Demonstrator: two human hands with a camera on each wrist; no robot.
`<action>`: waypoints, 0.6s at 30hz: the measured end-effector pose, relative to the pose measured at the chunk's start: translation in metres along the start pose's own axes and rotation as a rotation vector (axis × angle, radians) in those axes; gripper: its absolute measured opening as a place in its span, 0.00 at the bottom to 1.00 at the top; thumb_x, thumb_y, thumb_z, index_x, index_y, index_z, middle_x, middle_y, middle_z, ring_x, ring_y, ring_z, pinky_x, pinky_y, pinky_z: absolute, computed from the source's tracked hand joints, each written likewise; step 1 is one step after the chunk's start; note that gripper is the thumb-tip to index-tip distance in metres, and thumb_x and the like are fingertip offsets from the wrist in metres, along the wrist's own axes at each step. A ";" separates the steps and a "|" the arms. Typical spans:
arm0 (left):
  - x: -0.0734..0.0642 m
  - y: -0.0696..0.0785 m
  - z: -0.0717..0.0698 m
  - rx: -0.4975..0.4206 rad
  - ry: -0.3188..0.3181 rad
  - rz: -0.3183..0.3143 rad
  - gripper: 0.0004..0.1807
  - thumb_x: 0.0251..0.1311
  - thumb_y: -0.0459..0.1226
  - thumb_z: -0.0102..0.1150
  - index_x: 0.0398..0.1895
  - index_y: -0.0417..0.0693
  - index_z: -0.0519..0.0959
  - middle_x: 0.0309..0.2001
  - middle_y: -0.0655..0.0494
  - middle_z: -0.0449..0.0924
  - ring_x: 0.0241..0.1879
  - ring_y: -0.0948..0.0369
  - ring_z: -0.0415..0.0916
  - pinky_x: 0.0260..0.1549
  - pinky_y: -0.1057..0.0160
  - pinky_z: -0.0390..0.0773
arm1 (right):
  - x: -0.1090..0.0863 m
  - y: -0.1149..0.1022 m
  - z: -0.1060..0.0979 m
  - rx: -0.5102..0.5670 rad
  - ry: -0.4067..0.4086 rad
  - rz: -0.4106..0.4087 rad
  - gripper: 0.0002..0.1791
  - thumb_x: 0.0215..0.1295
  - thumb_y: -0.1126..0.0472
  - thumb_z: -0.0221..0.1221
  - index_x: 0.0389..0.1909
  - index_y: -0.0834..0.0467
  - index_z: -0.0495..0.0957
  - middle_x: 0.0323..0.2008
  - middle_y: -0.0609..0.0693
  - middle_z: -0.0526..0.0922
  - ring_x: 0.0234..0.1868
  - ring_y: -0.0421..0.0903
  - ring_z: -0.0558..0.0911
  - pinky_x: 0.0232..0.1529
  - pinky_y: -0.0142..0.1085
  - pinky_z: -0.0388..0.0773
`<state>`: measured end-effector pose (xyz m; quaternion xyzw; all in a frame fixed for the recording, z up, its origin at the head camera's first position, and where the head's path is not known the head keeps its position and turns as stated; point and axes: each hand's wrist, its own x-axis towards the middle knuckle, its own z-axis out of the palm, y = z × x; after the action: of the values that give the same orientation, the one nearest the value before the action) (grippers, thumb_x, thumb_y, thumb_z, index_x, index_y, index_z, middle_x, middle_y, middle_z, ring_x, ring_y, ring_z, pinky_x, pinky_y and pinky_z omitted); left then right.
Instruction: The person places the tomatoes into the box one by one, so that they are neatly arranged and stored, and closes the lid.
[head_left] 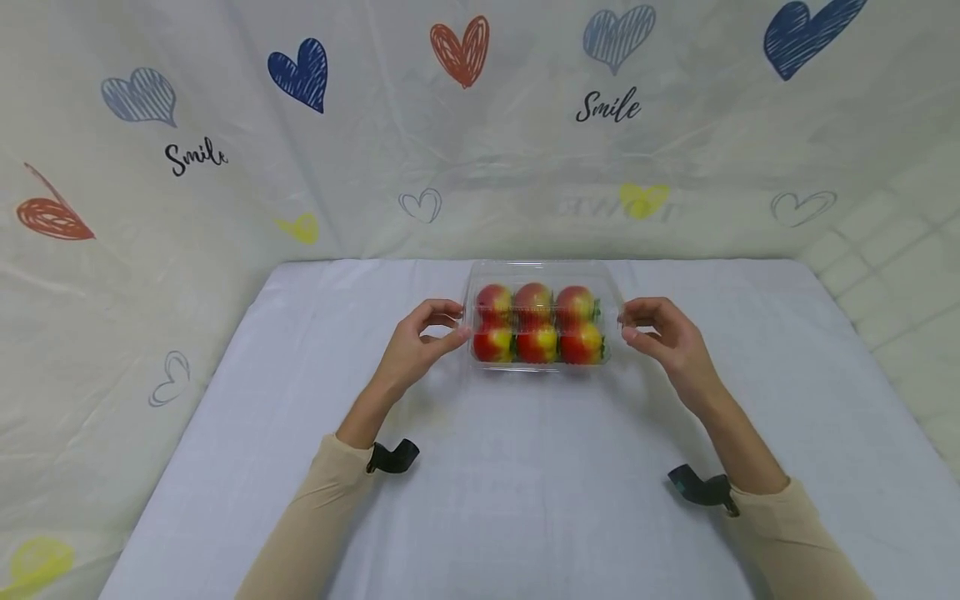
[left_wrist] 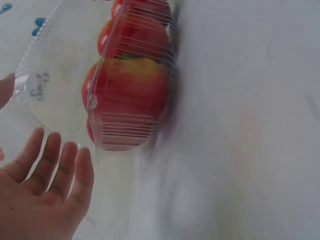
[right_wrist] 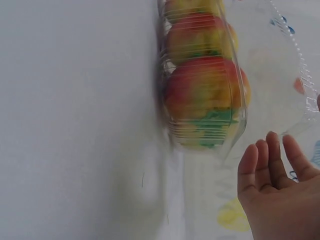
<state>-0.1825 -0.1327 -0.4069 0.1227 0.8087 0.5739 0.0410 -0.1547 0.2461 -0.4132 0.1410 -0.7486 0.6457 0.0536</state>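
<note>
A clear plastic clamshell box (head_left: 540,367) stands near the far edge of the table, filled with several round red-and-yellow fruits (head_left: 536,342) in two rows, some with green at the ends. Its see-through lid (left_wrist: 55,75) is raised at an angle from the fruit-filled base. At the left side of the lid is my left hand (head_left: 417,346), thumb apart from the fingers, fingertips right at the plastic. My right hand (head_left: 675,346) mirrors it on the right side. In the wrist views the fingers (right_wrist: 275,160) of both hands are nearly straight, and the thumbs are mostly out of frame.
A white cloth (head_left: 525,483) covers the table. Behind it hangs a pale curtain (head_left: 360,167) printed with hearts and "Smile". Dark wrist cameras (head_left: 393,457) are strapped over both beige sleeves (head_left: 318,517).
</note>
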 end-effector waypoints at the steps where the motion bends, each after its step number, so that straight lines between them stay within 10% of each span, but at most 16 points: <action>1: 0.000 0.000 0.000 0.001 -0.005 0.000 0.23 0.66 0.46 0.69 0.62 0.52 0.77 0.62 0.51 0.79 0.61 0.51 0.76 0.52 0.60 0.82 | -0.001 0.000 0.000 -0.034 -0.003 0.009 0.17 0.74 0.68 0.58 0.60 0.67 0.72 0.50 0.46 0.81 0.53 0.40 0.78 0.52 0.21 0.79; 18: -0.008 -0.011 -0.001 0.044 -0.081 -0.038 0.30 0.62 0.44 0.73 0.66 0.51 0.76 0.67 0.49 0.77 0.68 0.46 0.71 0.61 0.49 0.79 | -0.008 0.010 -0.004 -0.177 -0.044 0.041 0.19 0.71 0.67 0.62 0.59 0.68 0.74 0.52 0.38 0.78 0.55 0.38 0.78 0.52 0.18 0.76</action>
<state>-0.1769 -0.1384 -0.4174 0.1313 0.8210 0.5496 0.0820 -0.1504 0.2520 -0.4243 0.1343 -0.8065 0.5746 0.0363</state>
